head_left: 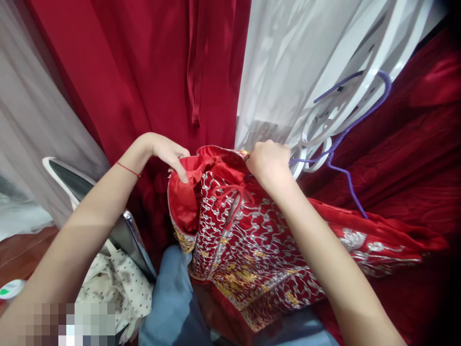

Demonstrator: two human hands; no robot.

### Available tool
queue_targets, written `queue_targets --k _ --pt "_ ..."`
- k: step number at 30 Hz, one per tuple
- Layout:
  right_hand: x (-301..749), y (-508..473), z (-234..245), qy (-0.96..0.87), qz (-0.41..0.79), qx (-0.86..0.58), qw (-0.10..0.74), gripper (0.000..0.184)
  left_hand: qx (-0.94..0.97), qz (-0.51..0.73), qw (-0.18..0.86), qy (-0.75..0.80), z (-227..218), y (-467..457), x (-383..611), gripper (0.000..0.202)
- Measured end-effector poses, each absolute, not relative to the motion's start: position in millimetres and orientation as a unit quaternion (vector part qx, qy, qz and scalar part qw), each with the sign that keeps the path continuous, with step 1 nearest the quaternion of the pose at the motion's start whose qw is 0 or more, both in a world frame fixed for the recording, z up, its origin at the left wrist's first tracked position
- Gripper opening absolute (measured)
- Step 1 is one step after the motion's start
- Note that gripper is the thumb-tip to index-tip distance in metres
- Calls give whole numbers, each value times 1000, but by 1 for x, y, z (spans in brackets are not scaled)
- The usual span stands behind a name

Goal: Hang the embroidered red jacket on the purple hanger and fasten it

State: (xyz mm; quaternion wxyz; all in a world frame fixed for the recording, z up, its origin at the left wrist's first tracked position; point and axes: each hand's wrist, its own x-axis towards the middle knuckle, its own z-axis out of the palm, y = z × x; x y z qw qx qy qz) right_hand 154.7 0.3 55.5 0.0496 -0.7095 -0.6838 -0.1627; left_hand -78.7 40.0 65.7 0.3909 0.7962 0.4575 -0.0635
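Red garment (262, 254) crosswise, fringe (225, 300) downward

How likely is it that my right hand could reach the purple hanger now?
Quite likely: your right hand is right beside one end of the purple hanger, with nothing visible between them. It's gripping the red embroidered garment, though, so it might need to let go.

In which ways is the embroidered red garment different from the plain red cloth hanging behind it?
The garment carries silver and gold embroidery, whereas the hanging cloth looks plain. The garment is held by the left hand and the right hand, whereas the cloth drops in long folds. Both are red.
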Motion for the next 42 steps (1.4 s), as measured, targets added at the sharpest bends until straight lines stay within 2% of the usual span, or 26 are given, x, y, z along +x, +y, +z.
queue_targets --k 2,5,8,10,12,15,17,20,22,23,24,27,29,31,34,35,36,37,38,40,42 --pt "154 0 56 -677 -169 -714 60 27 816 -40 373 440 66 36 -75 35" --pt "155 1 55 -665 -169 -723 75 27 842 150 286 432 63 35 -63 36" --pt "157 2 54 -668 -170 -719 91 27 828 285 325 358 52 36 -42 37" --pt "158 2 53 -675 -174 -710 101 26 840 260 378 290 43 37 -28 35" --pt "159 1 54 -687 -171 -699 102 27 863 177 409 239 34 37 -17 31" --pt "160 -2 59 -703 -141 -692 77 29 877 141 400 227 27 36 -12 33" --pt "162 -4 63 -703 -125 -697 67 31 880 218 341 249 26 35 -13 36" --pt "164 -7 69 -706 -113 -696 71 33 858 382 162 303 25 35 -14 34" --pt "164 -9 72 -722 -101 -681 71 34 831 445 69 326 24 38 -11 44" --pt "163 -11 73 -731 -96 -672 69 35 830 453 57 321 23 41 -9 49" --pt "162 -13 74 -741 -92 -662 65 35 838 446 71 305 21 43 -6 50" --pt "162 -28 77 -784 -109 -608 60 34 871 384 186 242 15 48 3 33" --pt "173 -49 76 -821 -144 -544 93 35 873 356 245 228 14 45 8 29" --pt "198 -76 74 -830 -175 -498 182 35 871 344 268 227 15 37 12 29" --pt "261 -109 68 -727 -178 -541 385 35 877 326 274 223 22 25 19 32" --pt "283 -113 65 -688 -152 -569 425 36 877 327 272 222 26 22 23 32" --pt "303 -114 64 -664 -107 -601 431 35 875 336 267 224 30 19 27 33" --pt "321 -110 62 -670 -36 -631 389 31 870 350 264 226 35 17 34 33" --pt "333 -104 62 -703 85 -638 302 30 863 365 264 228 40 15 40 34" --pt "344 -88 63 -761 259 -573 158 40 853 378 275 230 52 14 54 35" --pt "339 -73 64 -806 343 -478 66 53 865 335 295 228 64 14 63 36"
